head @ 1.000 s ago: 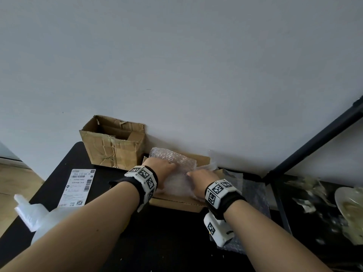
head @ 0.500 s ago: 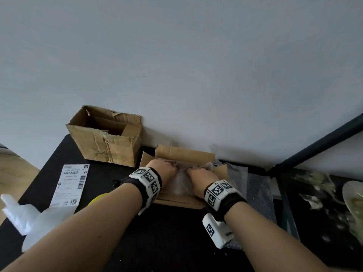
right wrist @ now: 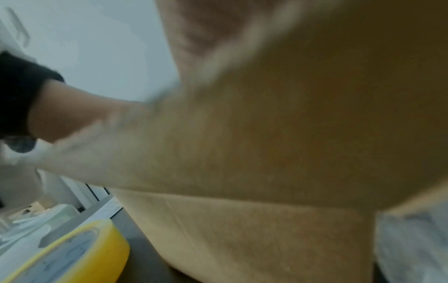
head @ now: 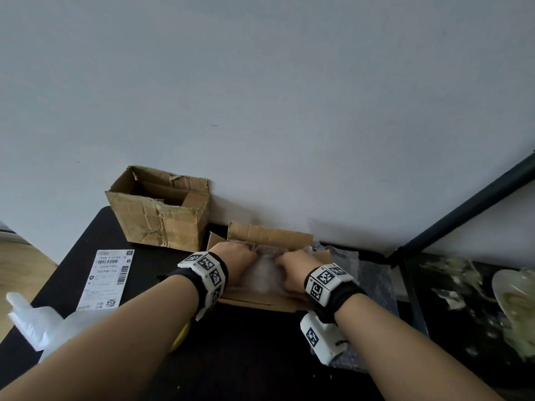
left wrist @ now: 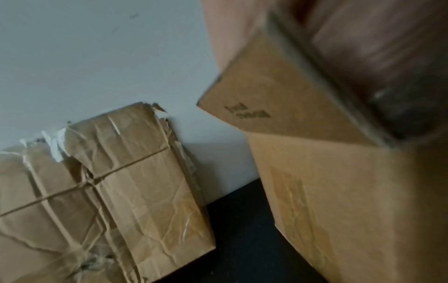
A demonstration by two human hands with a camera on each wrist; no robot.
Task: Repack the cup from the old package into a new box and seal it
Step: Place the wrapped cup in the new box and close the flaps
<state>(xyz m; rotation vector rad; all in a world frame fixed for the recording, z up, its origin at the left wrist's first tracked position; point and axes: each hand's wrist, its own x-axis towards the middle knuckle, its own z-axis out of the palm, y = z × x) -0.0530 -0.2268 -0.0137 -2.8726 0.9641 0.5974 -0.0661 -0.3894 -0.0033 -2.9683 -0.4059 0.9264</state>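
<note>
Against the pale wall, on the black table (head: 246,357), both forearms reach forward side by side into the small open brown cardboard box (head: 269,235). Left hand (head: 236,263) and right hand (head: 293,269) press down, knuckles up, on the clear bubble-wrapped bundle (head: 263,273) inside it; their fingers are buried, so whether they grip cannot be told. A crumpled, torn brown cardboard box (head: 162,218) stands just left.
</note>
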